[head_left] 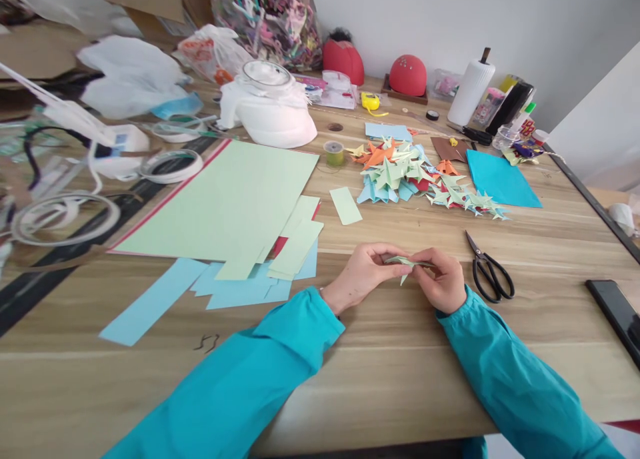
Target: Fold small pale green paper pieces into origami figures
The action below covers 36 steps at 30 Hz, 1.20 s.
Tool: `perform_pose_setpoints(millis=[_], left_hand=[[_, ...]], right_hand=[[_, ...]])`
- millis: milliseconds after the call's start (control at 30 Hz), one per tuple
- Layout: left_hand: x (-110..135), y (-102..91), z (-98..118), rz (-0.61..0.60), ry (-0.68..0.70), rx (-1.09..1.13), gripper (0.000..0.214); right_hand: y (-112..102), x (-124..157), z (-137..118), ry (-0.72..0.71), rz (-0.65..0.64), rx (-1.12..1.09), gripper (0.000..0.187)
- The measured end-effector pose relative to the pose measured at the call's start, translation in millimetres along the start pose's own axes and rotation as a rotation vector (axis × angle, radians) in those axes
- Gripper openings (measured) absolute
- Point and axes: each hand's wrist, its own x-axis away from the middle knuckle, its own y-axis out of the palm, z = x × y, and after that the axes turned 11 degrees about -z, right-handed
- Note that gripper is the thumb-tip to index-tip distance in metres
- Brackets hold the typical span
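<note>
Both of my hands meet over the wooden table (380, 352) and pinch a small folded piece of pale green paper (406, 262). My left hand (361, 276) grips its left end with closed fingers. My right hand (441, 280) holds the right end, fingers also closed. A pile of folded paper figures (415, 176) in green, blue, orange and red lies farther back. A loose pale green strip (345, 205) rests between that pile and a large pale green sheet (225, 202).
Black scissors (489, 269) lie just right of my right hand, and a dark phone (616, 316) sits near the right edge. Blue paper strips (150, 302) and a blue sheet (501, 179) lie about. Tape rolls (170, 166), a white container (270, 109) and bags crowd the back left.
</note>
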Motion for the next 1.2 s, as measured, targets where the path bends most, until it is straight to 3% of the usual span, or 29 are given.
perform_pose_setpoints(millis=[167,367,633,1000,1200], left_hand=[[-1.3,-1.9,-2.1,0.009,-0.013,0.019,0.021],[-0.1,-6.0,4.2,-0.004,-0.066,-0.135,0.027],[3.7,-5.3,13.2,-0.022,0.039,-0.321,0.02],[3.2,-6.7,11.7,-0.015,0.063,-0.323,0.021],[2.2,-9.5,6.7,-0.008,0.052,-0.252,0.019]], right_hand=[[-1.5,0.5,2.0,-0.055,-0.019,0.051,0.009],[-0.4,0.7,0.3,-0.02,0.005,0.047,0.008],[-0.7,1.7,1.6,0.019,0.006,0.008,0.008],[2.5,1.2,7.4,0.161,-0.003,-0.267,0.011],[0.4,0.0,5.2,0.132,-0.054,-0.315,0.011]])
